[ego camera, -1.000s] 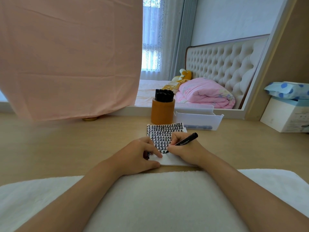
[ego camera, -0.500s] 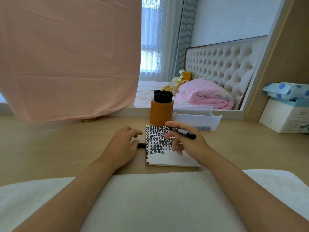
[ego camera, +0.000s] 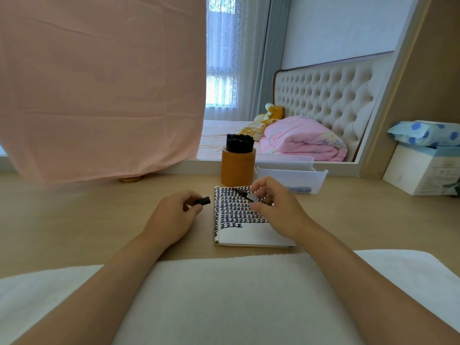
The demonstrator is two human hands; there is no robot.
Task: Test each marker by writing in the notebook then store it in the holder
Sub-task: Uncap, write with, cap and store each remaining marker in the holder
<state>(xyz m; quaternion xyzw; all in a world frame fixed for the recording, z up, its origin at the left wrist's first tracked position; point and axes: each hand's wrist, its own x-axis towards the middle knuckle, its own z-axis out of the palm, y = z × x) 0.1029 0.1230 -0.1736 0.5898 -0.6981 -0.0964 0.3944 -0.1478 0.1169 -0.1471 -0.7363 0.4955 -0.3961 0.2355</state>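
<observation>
Nearest you, a white towel covers the desk's near edge, and both your forearms lie across it, cut off by the bottom of the view. Just past the towel the notebook lies open, its page filled with rows of black marks down to a bare strip at the near end; your right wrist hides its near right corner. Your left hand, just left of the notebook, has its fingers curled, pinching a short black cap, part of it hidden inside the grip. Your right hand pinches the marker above the notebook's far edge, tip pointing far-left, its back end hidden behind your fingers. Beyond, toward the desk's far edge, the brown holder stands packed with black markers. Right of it a white tray holds something dark, too blurred to name. A pink cloth hangs over the far left, hiding what lies behind.
</observation>
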